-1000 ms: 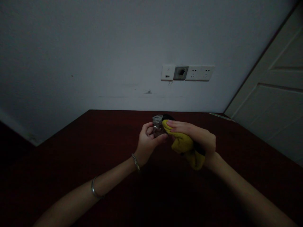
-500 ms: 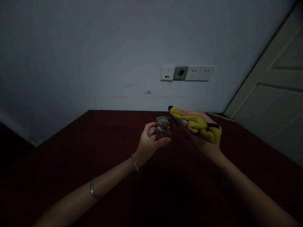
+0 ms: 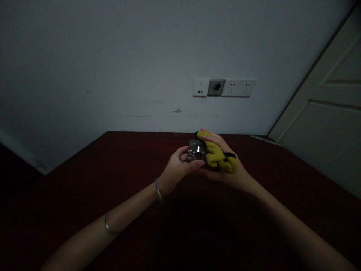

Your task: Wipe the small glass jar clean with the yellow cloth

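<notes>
My left hand (image 3: 180,165) grips a small, shiny clear object (image 3: 196,151), glass or plastic, between thumb and fingers; its exact kind is hard to make out in the dim light. In my right hand (image 3: 229,160) is a folded yellow cloth (image 3: 214,152) with black edging. The cloth lies against the right side of the clear object, and the fingertips of my right hand reach over its top. Both hands are held above the dark red table.
The dark red tabletop (image 3: 135,158) ends at a pale wall (image 3: 135,64). On the wall sits a row of sockets and switches (image 3: 224,88). A white panelled door (image 3: 335,98) stands at the right. A thin patterned strip (image 3: 265,140) lies near the table's back right edge.
My right hand has moved left with the yellow cloth, from apart from the clear object to against it. My left hand has turned the object slightly and stays nearly in place.
</notes>
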The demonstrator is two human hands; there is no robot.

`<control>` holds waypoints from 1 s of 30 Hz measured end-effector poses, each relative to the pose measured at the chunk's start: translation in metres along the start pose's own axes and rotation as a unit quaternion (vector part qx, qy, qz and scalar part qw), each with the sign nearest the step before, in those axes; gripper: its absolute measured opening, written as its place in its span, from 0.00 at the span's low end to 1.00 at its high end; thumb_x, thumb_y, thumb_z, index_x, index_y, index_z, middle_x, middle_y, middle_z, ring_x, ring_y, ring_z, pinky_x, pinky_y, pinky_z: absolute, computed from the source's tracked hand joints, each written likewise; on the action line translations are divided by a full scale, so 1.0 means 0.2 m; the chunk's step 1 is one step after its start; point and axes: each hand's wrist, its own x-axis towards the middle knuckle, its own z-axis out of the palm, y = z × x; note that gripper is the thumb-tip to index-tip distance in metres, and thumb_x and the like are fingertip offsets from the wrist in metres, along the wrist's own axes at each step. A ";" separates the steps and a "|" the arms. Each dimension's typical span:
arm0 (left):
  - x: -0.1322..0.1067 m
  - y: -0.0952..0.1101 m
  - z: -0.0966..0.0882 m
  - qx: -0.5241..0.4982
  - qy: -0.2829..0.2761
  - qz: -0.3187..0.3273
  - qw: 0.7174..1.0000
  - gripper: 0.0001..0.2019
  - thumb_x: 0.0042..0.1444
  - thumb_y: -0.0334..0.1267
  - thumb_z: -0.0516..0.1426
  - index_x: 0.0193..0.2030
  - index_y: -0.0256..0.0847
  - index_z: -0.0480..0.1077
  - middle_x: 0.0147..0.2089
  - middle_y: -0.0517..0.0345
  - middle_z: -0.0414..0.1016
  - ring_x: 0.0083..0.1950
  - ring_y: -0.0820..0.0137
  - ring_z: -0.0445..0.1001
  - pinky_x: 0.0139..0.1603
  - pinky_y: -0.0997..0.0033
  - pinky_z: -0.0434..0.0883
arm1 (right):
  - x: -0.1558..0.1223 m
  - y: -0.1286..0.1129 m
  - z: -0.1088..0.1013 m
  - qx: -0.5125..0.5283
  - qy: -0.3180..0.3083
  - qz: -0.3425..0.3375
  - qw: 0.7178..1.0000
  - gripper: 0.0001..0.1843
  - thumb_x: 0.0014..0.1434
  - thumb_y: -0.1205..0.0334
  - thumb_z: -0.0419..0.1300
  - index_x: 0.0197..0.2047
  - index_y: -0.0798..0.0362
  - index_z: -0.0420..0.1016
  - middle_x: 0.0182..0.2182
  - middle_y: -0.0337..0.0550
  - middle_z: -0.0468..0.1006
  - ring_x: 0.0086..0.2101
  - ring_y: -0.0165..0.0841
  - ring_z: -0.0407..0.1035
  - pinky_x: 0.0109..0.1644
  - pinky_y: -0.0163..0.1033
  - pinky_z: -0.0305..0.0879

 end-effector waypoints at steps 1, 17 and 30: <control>0.00 0.00 0.00 0.004 -0.007 0.002 1.000 0.30 0.38 0.40 0.70 0.48 0.34 0.66 0.48 0.46 0.74 0.45 0.64 0.75 0.41 0.68 0.73 | 0.00 0.00 0.00 0.005 0.002 0.000 1.000 0.41 0.44 0.62 0.70 0.61 0.45 0.60 0.62 0.53 0.59 0.63 0.46 0.52 0.65 0.60 0.51; 0.05 -0.05 -0.06 0.144 0.037 0.095 0.984 0.35 0.32 0.35 0.71 0.49 0.38 0.63 0.41 0.52 0.74 0.40 0.66 0.75 0.43 0.63 0.72 | -0.01 -0.07 -0.08 -0.086 -0.058 -0.103 0.989 0.25 0.57 0.64 0.62 0.58 0.47 0.67 0.57 0.49 0.71 0.58 0.43 0.64 0.61 0.57 0.61; 0.07 -0.07 -0.12 0.282 0.092 0.160 0.942 0.37 0.32 0.33 0.69 0.53 0.37 0.62 0.41 0.51 0.73 0.40 0.63 0.74 0.43 0.62 0.71 | -0.03 -0.12 -0.09 -0.131 -0.167 -0.139 0.967 0.31 0.52 0.74 0.62 0.59 0.49 0.66 0.51 0.48 0.77 0.56 0.45 0.65 0.55 0.51 0.70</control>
